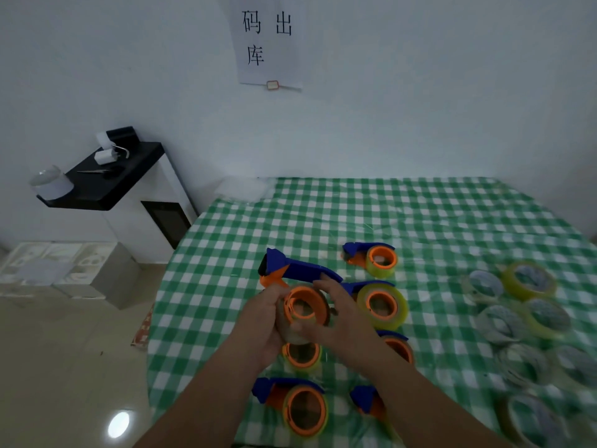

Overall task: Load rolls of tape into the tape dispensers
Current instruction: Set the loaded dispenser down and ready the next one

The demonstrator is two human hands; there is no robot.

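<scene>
Above the green checked table (420,221) I hold a blue and orange tape dispenser (298,270), its orange hub facing me. My left hand (263,321) grips the hub's left side, and a clear roll of tape (292,333) sits under that hand, round the hub. My right hand (339,315) holds the hub and roll from the right, fingers curled round the rim. Several loaded dispensers lie around: one at the back (374,257), one beside my right hand (381,305), one near the front edge (297,405).
Several loose tape rolls, clear and yellowish, lie in a group on the table's right side (526,315). A white cabinet with a black top (122,176) stands left of the table against the wall. The table's left edge drops to a tiled floor.
</scene>
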